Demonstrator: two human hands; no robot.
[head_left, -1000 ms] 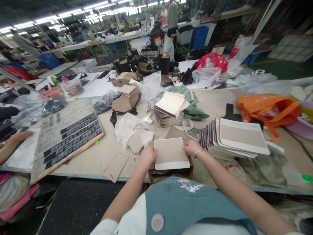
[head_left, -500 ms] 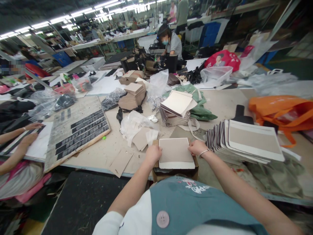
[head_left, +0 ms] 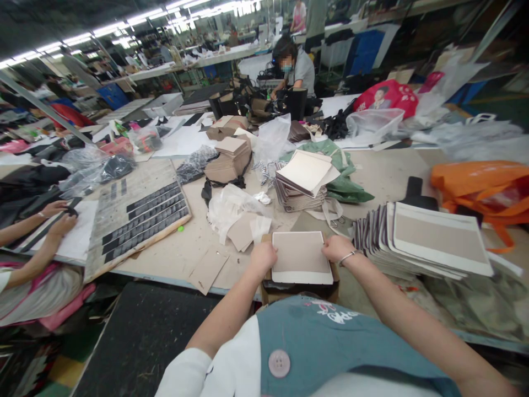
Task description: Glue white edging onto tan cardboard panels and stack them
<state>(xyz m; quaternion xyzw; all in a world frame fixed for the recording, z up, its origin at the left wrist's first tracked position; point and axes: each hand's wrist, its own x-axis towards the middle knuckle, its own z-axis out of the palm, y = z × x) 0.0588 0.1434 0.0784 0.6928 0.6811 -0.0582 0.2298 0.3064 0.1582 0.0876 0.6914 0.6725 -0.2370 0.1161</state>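
Observation:
A beige panel with a pale border (head_left: 301, 255) lies in front of me over an open cardboard box (head_left: 268, 295) at the table's near edge. My left hand (head_left: 263, 258) pinches the panel's left side near its upper corner. On the opposite side my right hand (head_left: 336, 249), with a bracelet at the wrist, grips the right edge. Both sets of fingertips are partly hidden at the panel's edges. Right of my right hand leans a fanned stack of similar bordered panels (head_left: 440, 234). Beyond the box stands another pile of cream panels (head_left: 306, 172).
Left of the box are loose beige sheets (head_left: 209, 270), a crumpled plastic bag (head_left: 231, 207) and a board with black strips (head_left: 144, 218). An orange bag (head_left: 479, 184) lies far right. A co-worker's hands (head_left: 60, 218) handle dark strips at left; another person (head_left: 305, 69) sits across the table.
The whole view has shifted slightly, so things appear a little farther right. Both my hands keep hold of the panel, which stays over the box.

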